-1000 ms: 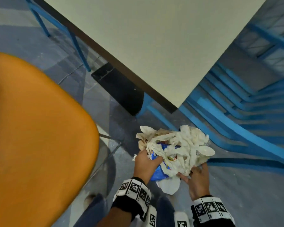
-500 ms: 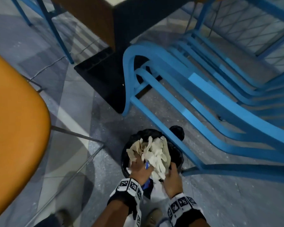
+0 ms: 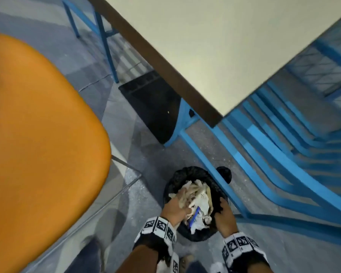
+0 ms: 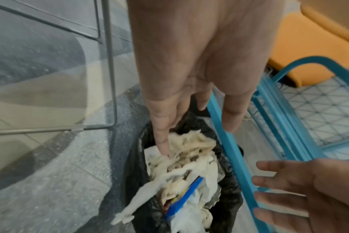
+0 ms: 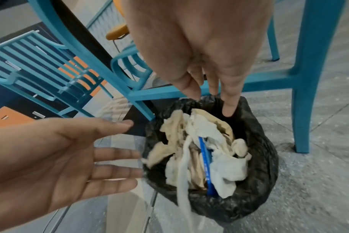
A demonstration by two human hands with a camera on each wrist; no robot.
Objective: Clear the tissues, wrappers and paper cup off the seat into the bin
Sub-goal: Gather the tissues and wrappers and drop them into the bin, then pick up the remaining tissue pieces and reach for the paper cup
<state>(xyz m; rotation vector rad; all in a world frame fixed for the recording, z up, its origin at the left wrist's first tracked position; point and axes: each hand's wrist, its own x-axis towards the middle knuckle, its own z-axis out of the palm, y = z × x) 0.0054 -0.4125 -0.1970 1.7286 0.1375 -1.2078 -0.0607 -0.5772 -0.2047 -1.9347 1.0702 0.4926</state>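
A wad of crumpled white and beige tissues (image 3: 198,195) with a blue wrapper (image 3: 194,214) sits in the black-lined bin (image 3: 185,174) on the floor. My left hand (image 3: 174,208) is at the bin's left rim with straight fingers. Its index fingertip (image 4: 163,148) touches the tissues (image 4: 189,159). My right hand (image 3: 223,213) is at the right rim, fingers spread and straight, one fingertip (image 5: 229,110) against the liner (image 5: 259,181). Neither hand holds anything. One tissue strip (image 5: 183,181) hangs over the near rim. I cannot make out a paper cup.
An orange seat (image 3: 37,144) fills the left. The pale table (image 3: 224,46) overhangs the floor beyond the bin. A blue chair frame (image 3: 274,164) runs right beside the bin, its bar (image 4: 229,149) crossing the rim. A thin metal chair leg (image 3: 124,164) lies left of the bin.
Both hands carried the wad down into the bin and let go of it; their fingers have straightened and spread apart at the rim.
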